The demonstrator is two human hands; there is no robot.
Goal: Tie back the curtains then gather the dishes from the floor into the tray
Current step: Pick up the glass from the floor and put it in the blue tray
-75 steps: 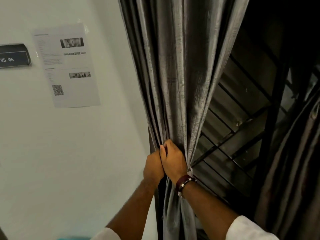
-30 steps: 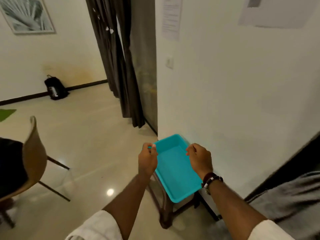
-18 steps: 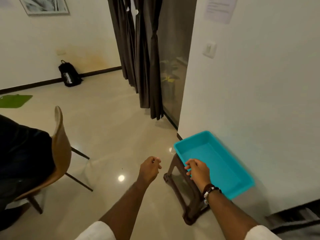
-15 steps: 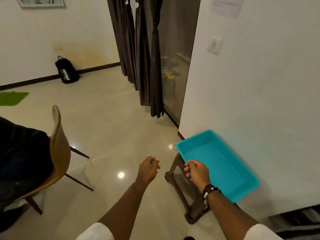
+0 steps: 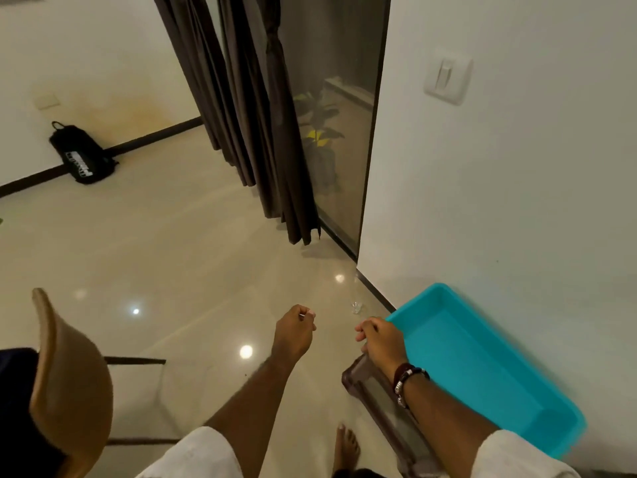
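Head view, tray: the turquoise tray (image 5: 482,367) sits on a dark stool (image 5: 379,405) against the wall, holding nothing.
Left hand: the left hand (image 5: 293,334) hangs over the floor with fingers curled, holding nothing.
Right hand: the right hand (image 5: 381,343) is curled at the tray's near rim; whether it grips the rim I cannot tell.
Dishes: one clear glass (image 5: 355,298) stands on the floor near the baseboard, just beyond the tray.
Handling: likely light, slippery and fragile; best pinched low on the stem.
Curtains: the dark curtains (image 5: 262,108) hang gathered beside the glass door.

Open floor (image 5: 193,257) lies ahead; the chair (image 5: 69,384) crowds the left, the stool (image 5: 379,401) and tray (image 5: 482,370) the right.
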